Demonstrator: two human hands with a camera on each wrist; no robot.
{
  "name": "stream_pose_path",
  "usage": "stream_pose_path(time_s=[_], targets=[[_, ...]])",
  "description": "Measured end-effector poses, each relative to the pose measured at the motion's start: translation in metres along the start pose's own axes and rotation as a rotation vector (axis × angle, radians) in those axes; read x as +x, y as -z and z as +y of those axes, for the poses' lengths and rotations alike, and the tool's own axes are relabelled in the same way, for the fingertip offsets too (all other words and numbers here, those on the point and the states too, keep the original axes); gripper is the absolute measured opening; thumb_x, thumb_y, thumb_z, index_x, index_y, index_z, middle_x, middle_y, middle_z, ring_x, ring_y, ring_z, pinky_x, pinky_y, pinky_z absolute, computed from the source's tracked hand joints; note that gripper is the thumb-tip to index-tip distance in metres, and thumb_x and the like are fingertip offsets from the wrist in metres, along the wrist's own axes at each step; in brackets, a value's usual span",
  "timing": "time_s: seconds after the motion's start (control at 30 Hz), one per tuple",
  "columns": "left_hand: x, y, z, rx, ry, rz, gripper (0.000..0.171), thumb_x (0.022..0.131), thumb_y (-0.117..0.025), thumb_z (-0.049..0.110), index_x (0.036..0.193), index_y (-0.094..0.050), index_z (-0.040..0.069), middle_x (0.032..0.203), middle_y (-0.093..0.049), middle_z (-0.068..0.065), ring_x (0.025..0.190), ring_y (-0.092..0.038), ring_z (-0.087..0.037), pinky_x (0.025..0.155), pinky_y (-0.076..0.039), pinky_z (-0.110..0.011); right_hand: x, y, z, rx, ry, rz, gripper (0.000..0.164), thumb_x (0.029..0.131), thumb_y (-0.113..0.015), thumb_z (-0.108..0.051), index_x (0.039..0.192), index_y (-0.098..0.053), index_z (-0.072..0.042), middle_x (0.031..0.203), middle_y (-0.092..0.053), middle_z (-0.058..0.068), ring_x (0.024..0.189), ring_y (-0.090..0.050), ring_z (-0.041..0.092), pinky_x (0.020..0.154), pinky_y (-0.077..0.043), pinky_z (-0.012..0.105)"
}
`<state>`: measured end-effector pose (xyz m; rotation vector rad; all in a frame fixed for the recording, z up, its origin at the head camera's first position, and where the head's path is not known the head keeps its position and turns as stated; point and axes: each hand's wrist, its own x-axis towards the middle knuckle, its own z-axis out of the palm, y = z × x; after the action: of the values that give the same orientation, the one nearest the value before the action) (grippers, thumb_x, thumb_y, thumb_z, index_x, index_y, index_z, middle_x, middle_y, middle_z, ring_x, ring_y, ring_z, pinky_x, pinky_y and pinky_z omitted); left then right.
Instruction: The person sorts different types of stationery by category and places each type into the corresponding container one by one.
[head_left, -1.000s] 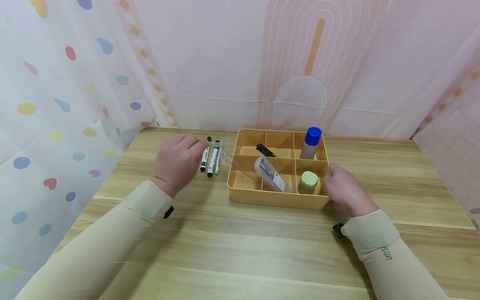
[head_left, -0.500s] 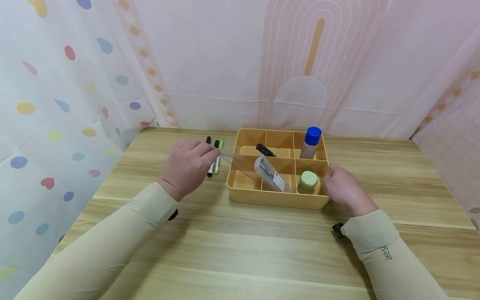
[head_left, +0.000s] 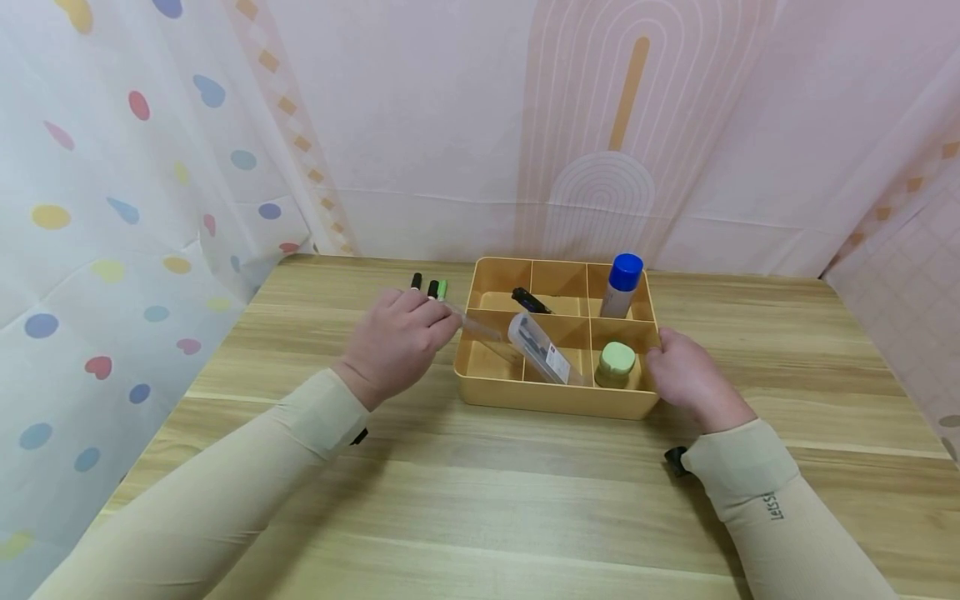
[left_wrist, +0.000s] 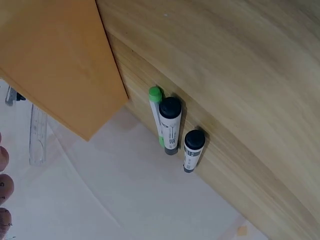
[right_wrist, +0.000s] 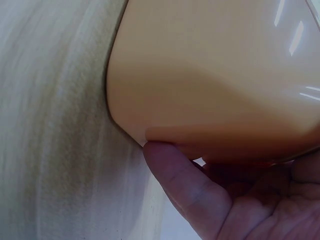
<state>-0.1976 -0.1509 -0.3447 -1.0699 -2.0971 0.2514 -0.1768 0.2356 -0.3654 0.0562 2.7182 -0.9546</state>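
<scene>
My left hand pinches a clear plastic ruler, whose free end reaches over the left side of an orange compartment organizer. Scale marks show against the fingertips in the left wrist view. A second clear strip with a hole at its end leans out of the organizer's front left compartment. With the thumb on the outer wall, my right hand grips the organizer's right side. A clear case with a white label tilts in the front middle compartment.
A blue-capped bottle stands in the back right compartment, a green-lidded jar in front of it. A black pen leans in the back middle. Two black-capped markers and a green-capped pen lie left of the organizer.
My left hand has moved right and slightly toward me, bringing the held ruler's end over the front left compartment. My right hand and the organizer have stayed put.
</scene>
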Motion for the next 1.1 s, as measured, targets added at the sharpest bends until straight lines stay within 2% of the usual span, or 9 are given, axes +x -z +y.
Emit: stream_pose_path(time_s=[0.1,0.3,0.43,0.9,1.1], targets=[[0.001,0.0,0.002,0.002,-0.002,-0.038,0.015,0.094,-0.076,0.01,0.108,-0.081,0.011,0.101,-0.078,-0.003,0.091,-0.069,-0.027,0.069,-0.048,-0.034,0.0,0.0,0.0,-0.003,0.002,0.001,0.052,0.108,-0.03,-0.018,0.151,-0.042,0.008,0.142,-0.056,0.031,0.112,-0.054,0.039,0.094,-0.049,0.052],[0.003,-0.001,0.006,0.007,-0.018,-0.064,0.013,0.093,-0.079,0.015,0.105,-0.081,0.011,0.099,-0.078,-0.002,0.088,-0.068,-0.026,0.068,-0.047,-0.033,0.0,0.0,0.0,-0.007,0.003,0.002,0.052,0.109,-0.03,-0.018,0.152,-0.042,0.008,0.144,-0.056,0.032,0.113,-0.055,0.039,0.098,-0.049,0.056],[0.004,-0.003,0.008,0.015,-0.028,-0.082,0.013,0.094,-0.079,0.017,0.106,-0.08,0.012,0.102,-0.079,-0.001,0.093,-0.069,-0.025,0.072,-0.05,-0.033,-0.001,0.0,0.0,-0.008,0.002,0.0,0.052,0.109,-0.03,-0.018,0.152,-0.042,0.008,0.145,-0.055,0.032,0.114,-0.055,0.038,0.099,-0.049,0.057],[0.006,-0.007,0.012,0.025,-0.065,-0.147,0.017,0.093,-0.079,0.013,0.109,-0.081,0.015,0.104,-0.079,0.0,0.1,-0.07,-0.023,0.081,-0.055,-0.035,0.0,0.0,0.001,-0.007,0.002,0.002,0.05,0.109,-0.03,-0.018,0.149,-0.045,0.008,0.138,-0.058,0.029,0.109,-0.055,0.038,0.092,-0.049,0.051],[0.008,-0.007,0.013,0.032,-0.076,-0.203,0.021,0.093,-0.079,0.012,0.113,-0.081,0.017,0.107,-0.079,0.002,0.101,-0.068,-0.021,0.085,-0.056,-0.035,0.001,0.0,0.001,-0.012,-0.001,0.001,0.05,0.109,-0.03,-0.019,0.149,-0.045,0.008,0.138,-0.057,0.029,0.109,-0.054,0.038,0.092,-0.049,0.051]])
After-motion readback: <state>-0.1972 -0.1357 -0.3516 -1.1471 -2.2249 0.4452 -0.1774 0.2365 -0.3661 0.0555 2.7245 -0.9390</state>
